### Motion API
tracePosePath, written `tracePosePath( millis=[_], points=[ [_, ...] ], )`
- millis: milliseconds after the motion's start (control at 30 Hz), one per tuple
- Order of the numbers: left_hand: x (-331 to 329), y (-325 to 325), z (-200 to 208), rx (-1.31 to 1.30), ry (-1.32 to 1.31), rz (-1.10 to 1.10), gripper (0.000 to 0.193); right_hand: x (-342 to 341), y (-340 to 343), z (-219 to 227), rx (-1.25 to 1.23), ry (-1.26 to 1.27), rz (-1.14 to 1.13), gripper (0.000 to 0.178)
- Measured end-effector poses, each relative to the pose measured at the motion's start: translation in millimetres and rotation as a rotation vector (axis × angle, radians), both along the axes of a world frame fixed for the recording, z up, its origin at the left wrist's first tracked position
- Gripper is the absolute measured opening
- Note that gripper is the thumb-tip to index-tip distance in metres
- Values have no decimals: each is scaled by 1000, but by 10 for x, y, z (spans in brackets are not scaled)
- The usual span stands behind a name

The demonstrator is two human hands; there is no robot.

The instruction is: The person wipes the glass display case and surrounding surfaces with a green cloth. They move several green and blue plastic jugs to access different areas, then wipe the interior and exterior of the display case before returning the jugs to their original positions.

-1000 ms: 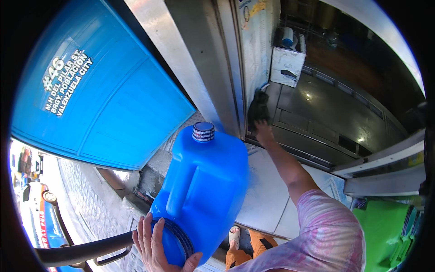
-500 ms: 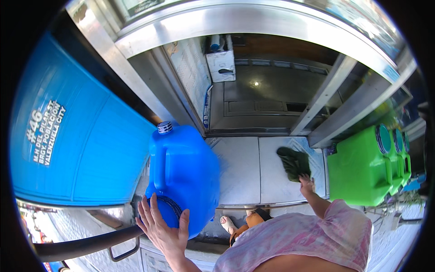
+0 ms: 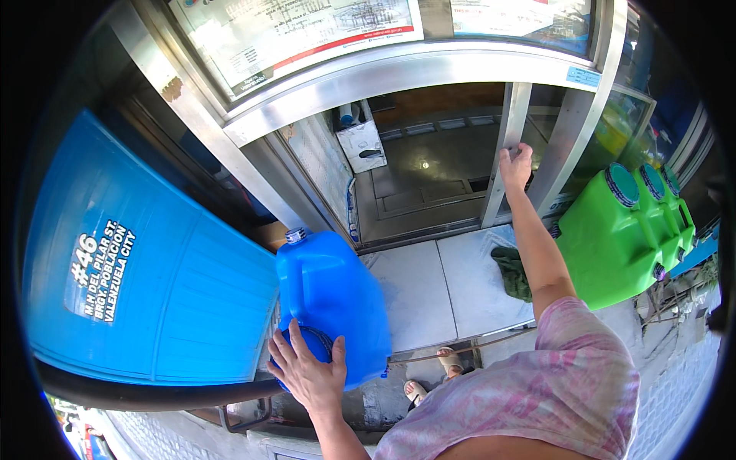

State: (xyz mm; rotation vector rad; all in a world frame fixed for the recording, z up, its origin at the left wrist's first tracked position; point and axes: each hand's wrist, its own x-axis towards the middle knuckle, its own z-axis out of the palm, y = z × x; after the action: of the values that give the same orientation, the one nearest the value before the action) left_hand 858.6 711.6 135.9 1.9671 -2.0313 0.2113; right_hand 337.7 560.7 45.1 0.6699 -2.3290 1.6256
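My left hand [image 3: 311, 377] rests with spread fingers on the wide blue lid [image 3: 320, 341] of a blue plastic water jug [image 3: 349, 280]. The jug stands on the near left of a white tiled ledge [image 3: 410, 287], its small cap at the far end. My right hand [image 3: 518, 162] is at the upright metal frame [image 3: 503, 172] of a sliding glass panel, its fingers curled around the edge. A crumpled dark green cloth [image 3: 511, 272] lies on the right part of the ledge, partly behind my right forearm.
On the left stands a large light-blue drum [image 3: 192, 284], close to the jug. Several green jugs [image 3: 606, 238] with round lids line the right. Beyond the opening is a metal counter [image 3: 414, 176] with a white box [image 3: 362, 146]. A dark rail [image 3: 153, 395] crosses the lower left.
My right hand has left the green cloth and moved up and away to the panel's metal frame. The left hand stays on the jug's lid. My view has tilted upward.
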Motion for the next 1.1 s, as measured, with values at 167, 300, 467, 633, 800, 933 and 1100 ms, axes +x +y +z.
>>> tracePosePath(
  millis=[167, 300, 467, 633, 800, 933, 1100],
  points=[
    [-15, 3, -1, -11, -5, 5, 88, 421, -84, -12, 59, 152, 81, 45],
    [-10, 2, -9, -24, 6, 6, 88, 968, -293, 9, 113, 268, 243, 41],
    [17, 3, -20, -36, 38, 15, 87, 1703, -680, 219, 350, 403, 485, 46],
    [39, 0, -24, -27, 66, 15, 88, 2417, -1024, 370, 357, 301, 755, 43],
    [24, -10, -21, -22, 90, 31, 90, 2920, -1318, 369, 308, 319, 934, 32],
    [13, -29, -16, -17, 102, 50, 90, 3021, -1418, 339, 274, 262, 945, 26],
    [11, -37, -11, -2, 125, 52, 91, 2731, -1321, 287, 349, 236, 1247, 32]
  ],
)
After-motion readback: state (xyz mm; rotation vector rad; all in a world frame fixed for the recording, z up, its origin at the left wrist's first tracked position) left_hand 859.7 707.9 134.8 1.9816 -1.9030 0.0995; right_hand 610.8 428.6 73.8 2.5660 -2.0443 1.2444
